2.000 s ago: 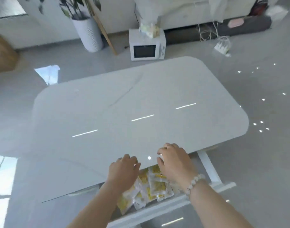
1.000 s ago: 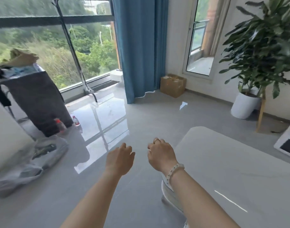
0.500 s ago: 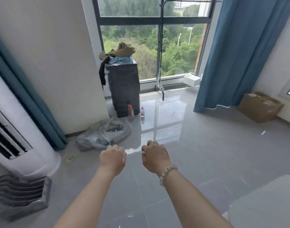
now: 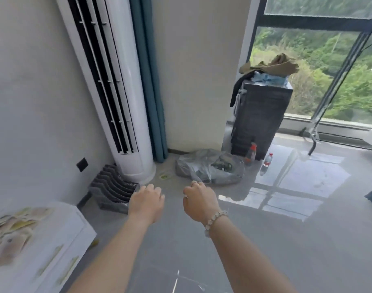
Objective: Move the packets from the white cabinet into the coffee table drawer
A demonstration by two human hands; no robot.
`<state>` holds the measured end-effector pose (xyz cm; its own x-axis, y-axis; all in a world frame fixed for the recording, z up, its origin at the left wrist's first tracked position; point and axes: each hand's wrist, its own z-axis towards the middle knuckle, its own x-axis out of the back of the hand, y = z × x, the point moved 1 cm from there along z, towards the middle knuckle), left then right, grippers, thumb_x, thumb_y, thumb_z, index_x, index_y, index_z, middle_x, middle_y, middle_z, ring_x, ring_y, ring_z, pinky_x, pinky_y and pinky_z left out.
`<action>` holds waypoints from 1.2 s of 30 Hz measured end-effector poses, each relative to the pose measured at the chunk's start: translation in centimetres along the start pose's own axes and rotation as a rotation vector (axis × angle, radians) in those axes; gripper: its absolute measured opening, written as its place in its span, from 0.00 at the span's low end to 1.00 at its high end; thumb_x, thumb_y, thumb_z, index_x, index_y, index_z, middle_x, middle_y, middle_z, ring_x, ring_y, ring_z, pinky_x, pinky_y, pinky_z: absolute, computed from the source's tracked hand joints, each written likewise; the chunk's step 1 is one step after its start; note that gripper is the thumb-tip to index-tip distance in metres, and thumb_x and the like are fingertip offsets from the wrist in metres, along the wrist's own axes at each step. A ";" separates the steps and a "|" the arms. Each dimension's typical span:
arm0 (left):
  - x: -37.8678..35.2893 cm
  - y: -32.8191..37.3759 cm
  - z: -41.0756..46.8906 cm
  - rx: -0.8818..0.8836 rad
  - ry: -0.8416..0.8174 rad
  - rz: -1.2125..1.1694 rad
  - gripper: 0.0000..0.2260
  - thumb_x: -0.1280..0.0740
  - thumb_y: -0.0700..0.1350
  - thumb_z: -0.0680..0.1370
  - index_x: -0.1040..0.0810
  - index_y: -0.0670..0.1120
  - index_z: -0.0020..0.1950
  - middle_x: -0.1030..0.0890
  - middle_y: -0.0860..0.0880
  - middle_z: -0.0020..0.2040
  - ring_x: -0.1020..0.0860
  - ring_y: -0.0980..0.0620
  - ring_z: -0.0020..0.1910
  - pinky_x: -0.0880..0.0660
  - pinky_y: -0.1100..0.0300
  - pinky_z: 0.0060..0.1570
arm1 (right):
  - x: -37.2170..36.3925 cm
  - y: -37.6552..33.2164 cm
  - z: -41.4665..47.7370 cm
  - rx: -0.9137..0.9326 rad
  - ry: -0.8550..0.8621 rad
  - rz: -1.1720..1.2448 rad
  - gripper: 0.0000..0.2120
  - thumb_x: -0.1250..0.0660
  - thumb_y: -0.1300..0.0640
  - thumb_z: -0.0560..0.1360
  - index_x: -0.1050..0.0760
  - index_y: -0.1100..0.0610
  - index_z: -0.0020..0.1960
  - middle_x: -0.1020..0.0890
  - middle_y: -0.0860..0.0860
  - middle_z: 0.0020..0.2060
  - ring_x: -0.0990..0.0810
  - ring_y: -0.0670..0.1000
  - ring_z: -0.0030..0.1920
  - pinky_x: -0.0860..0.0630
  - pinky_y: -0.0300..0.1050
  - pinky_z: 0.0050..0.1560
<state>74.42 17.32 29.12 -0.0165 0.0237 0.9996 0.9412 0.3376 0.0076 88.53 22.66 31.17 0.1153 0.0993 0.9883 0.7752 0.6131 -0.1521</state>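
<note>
The white cabinet (image 4: pixel 60 248) shows at the lower left, blurred by motion. Several yellow and pale packets (image 4: pixel 11 229) lie spread on its top. My left hand (image 4: pixel 147 203) and my right hand (image 4: pixel 198 203) hang in mid-air over the grey floor, to the right of the cabinet and apart from it. Both have the fingers curled in and nothing is in them. A bead bracelet sits on my right wrist. The coffee table and its drawer are out of view.
A tall white air conditioner (image 4: pixel 117 92) stands in the corner with a grey slotted rack (image 4: pixel 113 193) at its foot. A filled plastic bag (image 4: pixel 210 168), two bottles (image 4: pixel 251 154) and a dark box stack (image 4: pixel 261 117) sit by the window.
The view has swung left from the coffee table and its drawer of packets, past the window, to the corner. The white cabinet with packets has come into view. Both hands stay curled and hold nothing.
</note>
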 end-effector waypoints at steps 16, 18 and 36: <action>-1.0 -13.6 0.1 0.568 -0.034 -0.029 0.15 0.49 0.50 0.82 0.26 0.47 0.60 0.25 0.48 0.57 0.26 0.46 0.57 0.29 0.54 0.49 | -4.0 -12.1 14.7 0.516 -0.141 0.024 0.14 0.47 0.58 0.80 0.25 0.59 0.57 0.26 0.55 0.57 0.28 0.56 0.60 0.32 0.47 0.56; -1.4 -15.5 -1.3 0.653 -0.052 -0.032 0.16 0.49 0.51 0.82 0.26 0.47 0.62 0.25 0.47 0.58 0.27 0.46 0.58 0.29 0.54 0.50 | -4.7 -14.9 15.1 0.590 -0.166 0.017 0.14 0.47 0.58 0.80 0.25 0.59 0.57 0.26 0.55 0.57 0.28 0.56 0.59 0.32 0.47 0.56; -2.6 -34.2 -2.9 0.939 -0.074 -0.067 0.17 0.50 0.47 0.82 0.24 0.44 0.58 0.24 0.47 0.55 0.24 0.47 0.54 0.30 0.57 0.45 | -8.5 -34.8 23.3 0.852 -0.248 -0.039 0.15 0.48 0.59 0.78 0.26 0.58 0.59 0.25 0.54 0.57 0.28 0.54 0.59 0.31 0.46 0.54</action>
<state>43.21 2.97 26.39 -0.1124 0.0260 0.9933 0.2813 0.9596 0.0067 46.12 18.75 27.96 -0.1157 0.1724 0.9782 0.0385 0.9849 -0.1690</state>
